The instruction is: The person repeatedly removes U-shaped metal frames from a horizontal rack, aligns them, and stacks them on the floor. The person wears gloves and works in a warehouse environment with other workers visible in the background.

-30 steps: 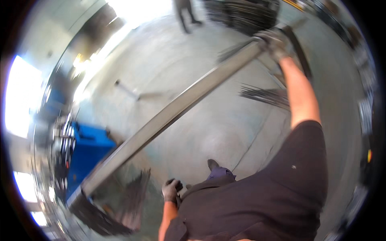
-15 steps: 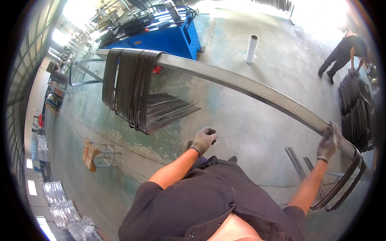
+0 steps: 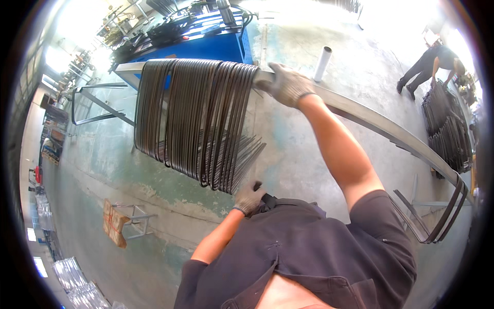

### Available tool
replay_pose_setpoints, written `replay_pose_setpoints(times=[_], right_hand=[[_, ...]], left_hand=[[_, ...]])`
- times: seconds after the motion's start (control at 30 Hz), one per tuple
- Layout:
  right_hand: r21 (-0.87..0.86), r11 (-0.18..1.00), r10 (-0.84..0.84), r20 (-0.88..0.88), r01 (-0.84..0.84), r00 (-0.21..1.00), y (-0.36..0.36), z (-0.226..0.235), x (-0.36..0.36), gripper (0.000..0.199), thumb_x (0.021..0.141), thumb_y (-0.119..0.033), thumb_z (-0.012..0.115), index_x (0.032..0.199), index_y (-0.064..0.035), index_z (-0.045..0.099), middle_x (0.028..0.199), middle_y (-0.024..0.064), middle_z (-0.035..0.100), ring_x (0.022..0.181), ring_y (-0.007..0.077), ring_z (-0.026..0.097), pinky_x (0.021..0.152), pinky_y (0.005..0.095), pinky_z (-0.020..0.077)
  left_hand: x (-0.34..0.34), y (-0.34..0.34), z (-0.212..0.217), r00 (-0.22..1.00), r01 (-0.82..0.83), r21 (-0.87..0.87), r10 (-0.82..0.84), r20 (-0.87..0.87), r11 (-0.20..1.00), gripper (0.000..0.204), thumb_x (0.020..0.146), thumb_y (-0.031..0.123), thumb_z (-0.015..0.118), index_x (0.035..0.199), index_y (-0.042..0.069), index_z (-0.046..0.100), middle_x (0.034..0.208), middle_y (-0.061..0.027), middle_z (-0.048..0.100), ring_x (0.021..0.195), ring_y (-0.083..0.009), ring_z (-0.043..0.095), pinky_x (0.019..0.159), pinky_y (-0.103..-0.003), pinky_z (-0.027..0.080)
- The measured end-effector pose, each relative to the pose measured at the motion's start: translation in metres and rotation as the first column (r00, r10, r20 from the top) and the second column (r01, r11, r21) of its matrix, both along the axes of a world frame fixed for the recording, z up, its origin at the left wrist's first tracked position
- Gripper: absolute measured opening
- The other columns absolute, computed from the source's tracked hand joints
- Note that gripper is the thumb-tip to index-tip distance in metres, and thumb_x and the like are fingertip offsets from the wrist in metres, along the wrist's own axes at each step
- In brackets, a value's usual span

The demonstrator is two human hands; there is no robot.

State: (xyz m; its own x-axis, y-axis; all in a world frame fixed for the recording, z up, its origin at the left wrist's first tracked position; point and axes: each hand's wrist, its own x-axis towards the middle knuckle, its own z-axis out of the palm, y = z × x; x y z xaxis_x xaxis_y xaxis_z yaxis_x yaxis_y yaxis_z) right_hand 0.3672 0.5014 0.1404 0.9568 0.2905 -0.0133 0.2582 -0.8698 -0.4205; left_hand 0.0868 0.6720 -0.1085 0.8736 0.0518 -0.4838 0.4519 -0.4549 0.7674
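A wide row of dark bent metal-rod hoops point(image 3: 190, 113) hangs side by side over a pale metal beam point(image 3: 370, 110). My right hand point(image 3: 288, 86), in a grey work glove, reaches across the beam at the row's right end, its fingers stretched toward the last hoops and somewhat blurred. My left hand point(image 3: 249, 200), gloved too, is near my waist, just below the hoops' lower ends. Its fingers are curled, and no held thing shows in them. A few dark hoops point(image 3: 446, 213) hang apart at the beam's far right end.
Behind the beam stands a blue workbench point(image 3: 190, 49) heaped with dark parts. A white roll point(image 3: 322, 64) stands upright on the floor. Far right, a person point(image 3: 435, 64) bends over a stack of dark rods point(image 3: 446, 126). A stool point(image 3: 116, 222) stands at lower left.
My right hand has moved left along the beam from its right end to the hoops. The hanging row now reaches farther right. My left hand has dropped slightly toward my waist.
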Motion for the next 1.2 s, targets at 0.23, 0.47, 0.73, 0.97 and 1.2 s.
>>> replay_pose_setpoints(times=[0.23, 0.47, 0.73, 0.97, 1.2], right_hand=[[0.009, 1.000, 0.003, 0.027, -0.003, 1.000, 0.073, -0.014, 0.025, 0.083, 0.107, -0.071, 0.067, 0.168, -0.0163, 0.058, 0.154, 0.0157, 0.073, 0.147, 0.0356, 0.066, 0.122, 0.0509, 0.0530], [0.034, 0.997, 0.073, -0.042, -0.072, 0.996, 0.064, -0.004, 0.032, 0.071, 0.106, -0.057, 0.069, 0.160, -0.0125, 0.064, 0.144, 0.0205, 0.078, 0.135, 0.0381, 0.074, 0.115, 0.0504, 0.0559], [-0.101, 0.994, -0.048, -0.027, 0.045, 0.998, -0.014, 0.000, 0.002, 0.063, 0.106, -0.051, 0.065, 0.156, -0.0127, 0.063, 0.140, 0.0215, 0.079, 0.130, 0.0373, 0.077, 0.113, 0.0509, 0.0578], [-0.016, 0.999, -0.044, 0.123, 0.046, 0.991, -0.097, -0.016, -0.026, 0.054, 0.103, -0.046, 0.065, 0.147, -0.0144, 0.071, 0.141, 0.0157, 0.077, 0.126, 0.0394, 0.075, 0.111, 0.0497, 0.0577], [-0.024, 0.993, -0.110, 0.099, 0.113, 0.989, -0.133, -0.011, -0.045, 0.049, 0.101, -0.039, 0.063, 0.143, -0.0152, 0.074, 0.142, 0.0132, 0.076, 0.127, 0.0372, 0.074, 0.111, 0.0491, 0.0574]], left_hand=[[-0.084, 0.080, -0.097, 0.987, -0.106, 0.164, 0.123, -0.102, 0.981, 0.044, 0.098, 0.041, 0.078, 0.125, 0.007, 0.082, 0.117, -0.0187, 0.086, 0.111, -0.0356, 0.082, 0.098, -0.046, 0.063], [-0.100, 0.086, -0.126, 0.924, -0.333, 0.167, 0.356, -0.138, 0.928, 0.043, 0.096, 0.038, 0.080, 0.124, 0.006, 0.082, 0.122, -0.0182, 0.085, 0.113, -0.0336, 0.083, 0.098, -0.044, 0.063], [-0.096, 0.134, -0.095, 0.627, -0.747, -0.197, 0.772, 0.108, 0.635, 0.025, 0.100, 0.015, 0.078, 0.119, -0.002, 0.078, 0.101, -0.0085, 0.079, 0.086, -0.0181, 0.071, 0.082, -0.034, 0.059], [-0.019, 0.103, 0.102, 0.555, -0.718, -0.040, 0.607, 0.569, 0.695, 0.015, 0.105, 0.009, 0.077, 0.115, -0.003, 0.076, 0.100, -0.0034, 0.075, 0.093, -0.0114, 0.067, 0.088, -0.030, 0.056], [0.121, 0.044, 0.206, 0.380, -0.429, 0.275, -0.104, 0.919, 0.860, 0.021, 0.099, 0.005, 0.082, 0.119, 0.001, 0.077, 0.112, -0.0143, 0.079, 0.098, -0.0269, 0.077, 0.093, -0.036, 0.062]])
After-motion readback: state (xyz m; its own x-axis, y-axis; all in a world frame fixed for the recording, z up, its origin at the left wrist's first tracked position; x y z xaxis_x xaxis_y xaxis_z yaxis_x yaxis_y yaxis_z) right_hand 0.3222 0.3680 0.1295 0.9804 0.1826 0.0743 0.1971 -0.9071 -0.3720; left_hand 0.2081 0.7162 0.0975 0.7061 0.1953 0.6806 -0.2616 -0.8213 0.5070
